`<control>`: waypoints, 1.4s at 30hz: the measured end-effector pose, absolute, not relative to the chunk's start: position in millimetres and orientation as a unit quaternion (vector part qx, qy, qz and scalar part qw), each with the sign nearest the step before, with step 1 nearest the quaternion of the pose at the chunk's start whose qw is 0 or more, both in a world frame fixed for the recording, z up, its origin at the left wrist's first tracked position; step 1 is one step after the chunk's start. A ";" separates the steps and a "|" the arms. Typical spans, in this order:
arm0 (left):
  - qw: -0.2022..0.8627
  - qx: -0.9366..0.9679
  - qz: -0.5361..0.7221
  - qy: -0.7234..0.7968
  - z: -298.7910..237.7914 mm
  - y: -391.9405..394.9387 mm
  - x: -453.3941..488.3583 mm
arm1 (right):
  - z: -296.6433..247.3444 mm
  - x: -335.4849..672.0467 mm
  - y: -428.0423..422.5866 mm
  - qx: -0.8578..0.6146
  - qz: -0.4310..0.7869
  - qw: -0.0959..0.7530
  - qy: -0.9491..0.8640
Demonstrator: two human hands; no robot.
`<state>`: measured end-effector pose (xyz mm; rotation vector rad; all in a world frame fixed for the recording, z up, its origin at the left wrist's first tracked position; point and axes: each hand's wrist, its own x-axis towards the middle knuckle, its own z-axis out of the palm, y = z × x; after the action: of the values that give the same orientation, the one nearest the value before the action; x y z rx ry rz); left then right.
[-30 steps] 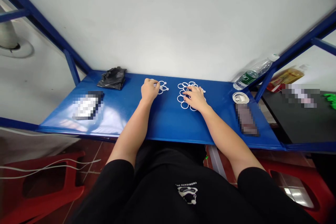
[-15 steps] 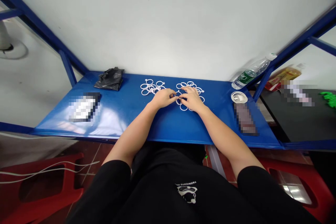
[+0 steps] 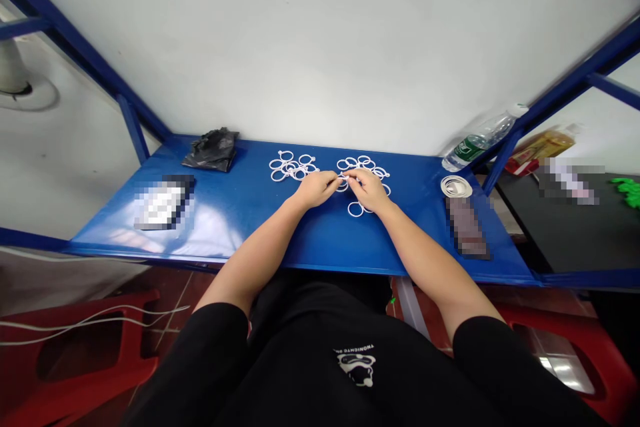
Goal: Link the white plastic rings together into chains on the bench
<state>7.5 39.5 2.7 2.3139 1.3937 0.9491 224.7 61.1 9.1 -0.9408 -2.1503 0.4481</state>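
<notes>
Several white curtain rings, each with a small eyelet, lie in two groups on the blue tabletop point(image 3: 260, 213). Between my hands is one white curtain ring point(image 3: 342, 189), pinched by the fingertips of both. My left hand point(image 3: 318, 188) is closed on its left side, just right of the left ring group point(image 3: 284, 165). My right hand point(image 3: 369, 188) grips it from the other side and covers part of the right ring group point(image 3: 365, 161). A loose ring point(image 3: 355, 203) shows below my right hand. The fingers partly hide the held ring.
At the back left lies a black plastic bag point(image 3: 212, 149), with a blurred flat item point(image 3: 164, 203) in front. On the right are a water bottle point(image 3: 473, 141), a coiled white strap point(image 3: 456, 187) and a blurred dark item point(image 3: 467, 227). A white wall point(image 3: 320, 47) rises behind.
My hands have drawn together around one ring, the right fingers closing from a more spread pose. The held ring now shows between the fingertips. The ring groups stay about where they were.
</notes>
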 end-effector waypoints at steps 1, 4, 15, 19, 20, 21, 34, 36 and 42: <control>0.140 0.804 0.329 0.475 2.2 39.2 8.1 | 8.5 224.9 61.1 -0.369 0.186 0.372 -0.831; 0.139 0.813 0.328 0.460 0.9 38.2 10.4 | 6.4 224.2 61.9 -0.383 0.233 0.391 -0.804; 0.114 0.836 0.322 0.429 1.8 35.1 16.0 | 10.1 218.3 59.4 -0.386 0.259 0.435 -0.771; 0.102 0.800 0.347 0.479 7.3 36.7 7.8 | 13.3 219.8 57.7 -0.378 0.230 0.431 -0.786; 0.093 0.780 0.359 0.504 9.5 38.2 2.9 | 13.2 220.6 58.2 -0.384 0.208 0.419 -0.796; 0.080 0.755 0.371 0.535 11.7 40.1 -3.1 | 12.6 221.4 59.1 -0.392 0.182 0.398 -0.809; -0.016 0.543 0.407 0.735 16.2 53.8 -44.3 | 1.8 221.1 59.6 -0.435 0.084 0.201 -0.874; 0.013 0.585 0.405 0.702 16.0 50.6 -33.2 | 3.2 221.4 60.5 -0.422 0.084 0.238 -0.871; 0.103 0.738 0.330 0.580 9.2 41.3 1.7 | 9.1 218.9 58.7 -0.348 0.082 0.346 -0.868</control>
<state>1.7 41.3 9.2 2.1779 1.7111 0.9745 218.9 58.7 9.1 -0.9026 -2.2525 0.2128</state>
